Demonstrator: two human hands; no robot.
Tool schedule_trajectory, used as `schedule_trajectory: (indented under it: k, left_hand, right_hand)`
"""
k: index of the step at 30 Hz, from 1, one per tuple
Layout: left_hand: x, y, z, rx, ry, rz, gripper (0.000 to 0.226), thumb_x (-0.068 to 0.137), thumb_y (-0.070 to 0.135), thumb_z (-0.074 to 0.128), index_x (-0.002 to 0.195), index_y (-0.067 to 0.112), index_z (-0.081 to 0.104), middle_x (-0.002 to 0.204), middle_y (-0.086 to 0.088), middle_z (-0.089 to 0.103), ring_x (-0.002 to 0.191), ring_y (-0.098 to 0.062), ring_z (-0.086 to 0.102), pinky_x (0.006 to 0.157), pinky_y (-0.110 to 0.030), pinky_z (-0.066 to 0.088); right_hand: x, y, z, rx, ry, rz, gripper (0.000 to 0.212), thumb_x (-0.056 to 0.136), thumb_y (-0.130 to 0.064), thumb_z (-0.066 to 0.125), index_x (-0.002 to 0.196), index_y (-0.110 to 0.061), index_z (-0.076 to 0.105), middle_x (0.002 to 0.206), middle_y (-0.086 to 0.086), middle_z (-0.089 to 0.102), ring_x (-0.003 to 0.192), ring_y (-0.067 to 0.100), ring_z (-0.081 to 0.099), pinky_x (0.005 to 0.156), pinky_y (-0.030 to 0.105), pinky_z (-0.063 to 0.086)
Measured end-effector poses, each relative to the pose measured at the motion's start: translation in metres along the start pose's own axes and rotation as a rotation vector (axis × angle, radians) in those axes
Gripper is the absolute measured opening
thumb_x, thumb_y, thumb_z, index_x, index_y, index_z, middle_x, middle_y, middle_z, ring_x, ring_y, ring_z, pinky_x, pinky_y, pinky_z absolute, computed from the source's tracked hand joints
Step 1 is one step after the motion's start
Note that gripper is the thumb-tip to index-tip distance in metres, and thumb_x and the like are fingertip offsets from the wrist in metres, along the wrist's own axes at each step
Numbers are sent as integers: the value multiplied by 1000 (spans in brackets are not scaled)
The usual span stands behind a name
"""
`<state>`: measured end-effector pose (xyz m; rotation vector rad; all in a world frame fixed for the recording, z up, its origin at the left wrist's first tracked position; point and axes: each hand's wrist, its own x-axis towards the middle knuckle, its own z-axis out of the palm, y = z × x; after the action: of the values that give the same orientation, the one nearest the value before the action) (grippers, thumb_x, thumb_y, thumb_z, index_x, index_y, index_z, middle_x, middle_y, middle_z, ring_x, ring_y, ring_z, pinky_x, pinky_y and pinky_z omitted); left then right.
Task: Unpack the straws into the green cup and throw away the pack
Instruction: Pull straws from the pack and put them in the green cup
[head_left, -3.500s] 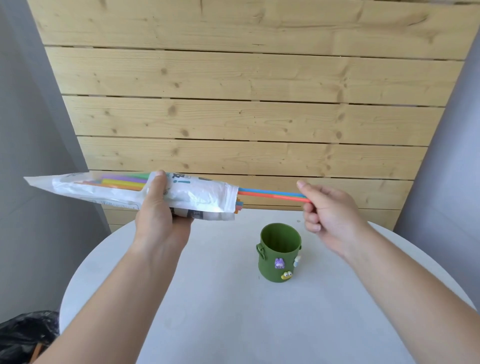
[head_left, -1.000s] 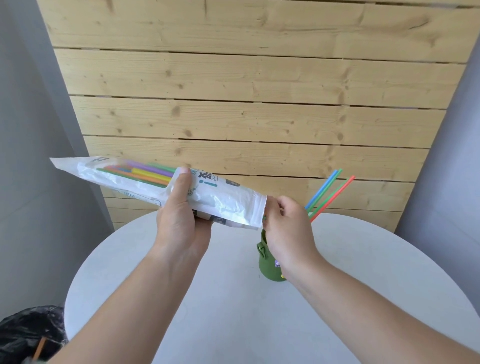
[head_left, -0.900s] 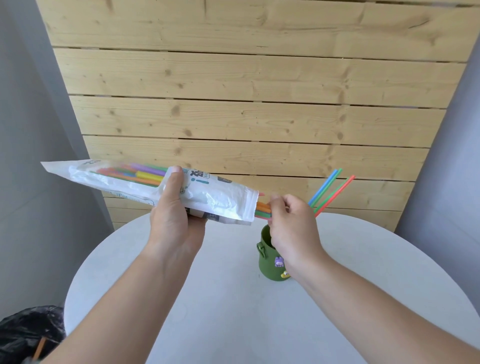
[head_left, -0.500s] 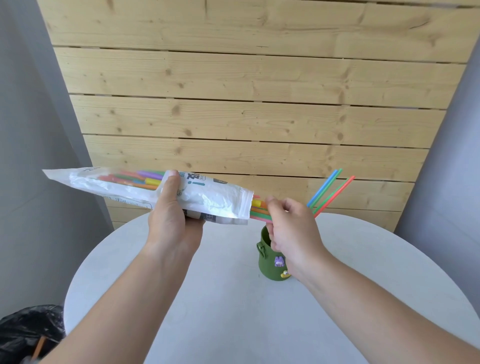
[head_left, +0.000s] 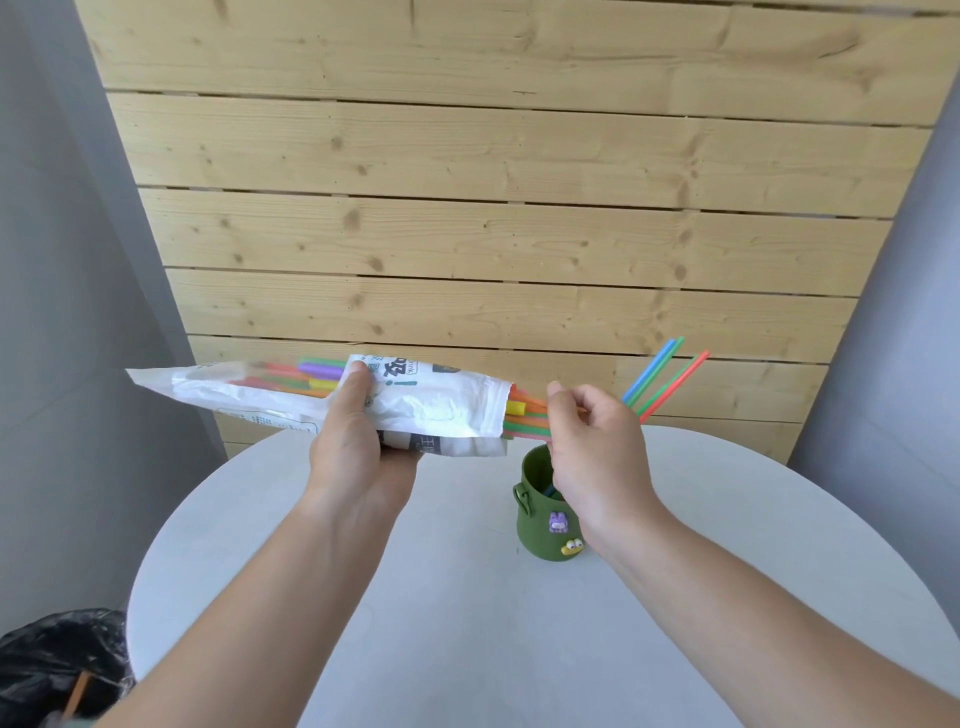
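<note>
- Left hand (head_left: 358, 447) wraps the pack (head_left: 436, 400) mid-length with the thumb on top, and holds it near level above the desk (head_left: 467, 623).
- Right hand (head_left: 597, 447) pinches the straws (head_left: 522, 415) poking from the pack's open end. Thumb and forefinger are closed on them, the other fingers curled.
- Risk 1: if the left hand squeezes too hard I'd expect the straws to jam and the pinch to slip. Too loose, and the pack slides along with them.
- Risk 2: with several pulled at once, loose ones could fan out and drop.
- Risk 3: the right wrist sits right over the green cup (head_left: 540, 525). A knock could tip it, and the leaning straws (head_left: 670, 374) already inside add leverage.
- Pack is crinkly white printed film, part see-through. Straws are thin smooth tubes in bright mixed colours.
- Cup is squat, matte and rounded, with small figures stuck on the front.
- Desk is round, white and smooth. Black bin bag (head_left: 57, 654) sits low left, well apart.
</note>
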<state>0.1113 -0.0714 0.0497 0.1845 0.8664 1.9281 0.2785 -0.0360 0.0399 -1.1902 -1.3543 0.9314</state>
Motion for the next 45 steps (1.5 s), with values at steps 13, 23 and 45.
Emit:
schedule_trajectory:
  k: [13, 23, 45]
  left_hand:
    - [5, 4, -1, -30, 48, -6, 38, 100, 24, 65, 135, 9, 61, 125, -10, 74, 107, -27, 75, 90, -51, 60]
    - [10, 15, -1, -71, 44, 5, 14, 99, 22, 66, 110, 13, 66, 121, -9, 76, 104, -27, 76, 90, -53, 60]
    - [13, 14, 0, -110, 42, -14, 10, 102, 22, 62, 96, 13, 61, 97, -5, 71, 90, -25, 75, 89, -48, 61]
  right_hand:
    - [-6, -5, -3, 218, -110, 117, 32, 97, -28, 59, 67, -18, 58, 45, -2, 51, 37, 15, 32, 44, 25, 25]
    - [5, -15, -21, 322, -74, 135, 27, 97, -23, 62, 74, -10, 60, 47, 3, 47, 37, 13, 29, 41, 24, 23]
    - [17, -19, -39, 134, -181, -78, 27, 101, -27, 57, 76, -15, 59, 48, -10, 43, 42, 8, 43, 39, 19, 32]
